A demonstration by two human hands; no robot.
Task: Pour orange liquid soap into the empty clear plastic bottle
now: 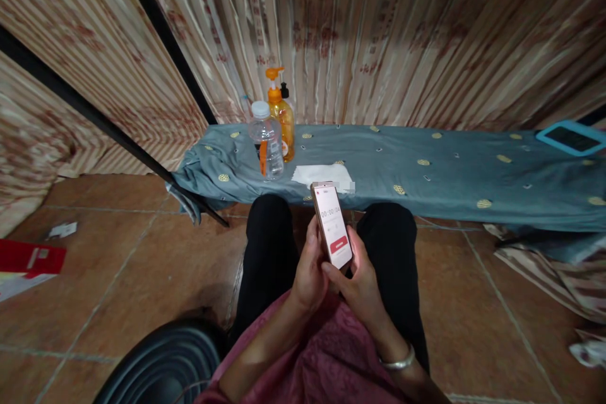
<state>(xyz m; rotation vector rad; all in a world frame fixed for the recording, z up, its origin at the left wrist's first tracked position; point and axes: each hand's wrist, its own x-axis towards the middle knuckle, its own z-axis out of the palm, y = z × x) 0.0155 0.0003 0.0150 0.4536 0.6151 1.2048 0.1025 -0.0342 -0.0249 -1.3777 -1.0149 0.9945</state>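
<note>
I am seated, and both hands hold a smartphone (332, 223) over my lap between my knees. Its lit screen shows a timer readout and a red button. My left hand (310, 268) grips the phone's left edge. My right hand (358, 281) supports it from below and from the right, with the thumb lying near the bottom of the screen. A silver bangle (399, 363) circles my right wrist.
A low surface under a grey-blue patterned cloth (426, 170) lies ahead, bearing a clear plastic bottle (267, 141), an orange pump bottle (281, 115), a white folded paper (322, 174) and a teal-cased tablet (570, 137). Striped curtains hang behind. A dark round stool (163, 366) and red papers (29, 259) are at my left.
</note>
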